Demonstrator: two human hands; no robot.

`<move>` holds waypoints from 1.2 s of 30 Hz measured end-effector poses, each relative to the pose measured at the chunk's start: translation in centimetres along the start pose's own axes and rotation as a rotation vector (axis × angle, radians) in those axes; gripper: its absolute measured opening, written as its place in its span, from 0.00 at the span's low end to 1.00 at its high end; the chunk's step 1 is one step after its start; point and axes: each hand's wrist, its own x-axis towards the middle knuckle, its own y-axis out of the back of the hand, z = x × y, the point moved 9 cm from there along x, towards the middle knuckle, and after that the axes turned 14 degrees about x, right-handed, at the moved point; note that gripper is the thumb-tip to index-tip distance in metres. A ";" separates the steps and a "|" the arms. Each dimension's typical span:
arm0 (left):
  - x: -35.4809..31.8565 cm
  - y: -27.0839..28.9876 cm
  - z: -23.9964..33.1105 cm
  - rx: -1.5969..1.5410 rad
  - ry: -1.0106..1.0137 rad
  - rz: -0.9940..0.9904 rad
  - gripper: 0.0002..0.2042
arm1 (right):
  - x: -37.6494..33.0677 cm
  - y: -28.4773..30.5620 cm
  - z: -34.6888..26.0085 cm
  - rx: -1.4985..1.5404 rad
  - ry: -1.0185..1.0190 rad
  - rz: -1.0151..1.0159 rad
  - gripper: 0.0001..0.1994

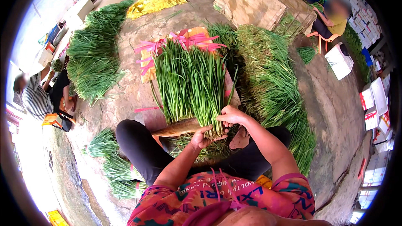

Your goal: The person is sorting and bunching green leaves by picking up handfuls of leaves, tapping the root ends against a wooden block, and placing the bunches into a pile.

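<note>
Between my knees, both hands are at the cut ends of a bunch of green chives (pixel 208 96). My left hand (pixel 201 138) is closed around the stalk ends from the left and below. My right hand (pixel 231 115) grips the bunch from the right, its fingers curled against the stalks. To the left, touching it, lies another bunch of chives (pixel 173 88) on the low work surface. Pink strips (pixel 186 39) are spread at the far end over an orange-yellow sheet (pixel 148 69). A worn wooden edge (pixel 178 128) shows in front of the stalks.
Chive heaps lie at the far left (pixel 92 50) and along my right (pixel 276 83); smaller bundles (pixel 119 171) sit by my left knee. A yellow sack (pixel 155 2) and a cardboard sheet (pixel 247 4) lie beyond. One person (pixel 37 96) sits left, another (pixel 335 21) far right.
</note>
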 end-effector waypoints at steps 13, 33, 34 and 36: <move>-0.3 4.5 -1.2 0.202 0.043 0.192 0.14 | 3.0 5.2 -12.3 -0.186 0.546 0.230 0.10; -1.3 4.8 -0.4 0.334 0.024 0.219 0.10 | 9.5 5.8 -12.1 -0.784 0.250 -0.038 0.03; -1.5 4.3 -0.1 0.329 0.024 0.220 0.10 | 8.9 5.9 -12.4 -0.781 0.299 -0.020 0.03; -1.7 3.4 0.3 0.307 0.020 0.215 0.09 | 8.0 6.0 -12.6 -0.855 0.390 0.064 0.02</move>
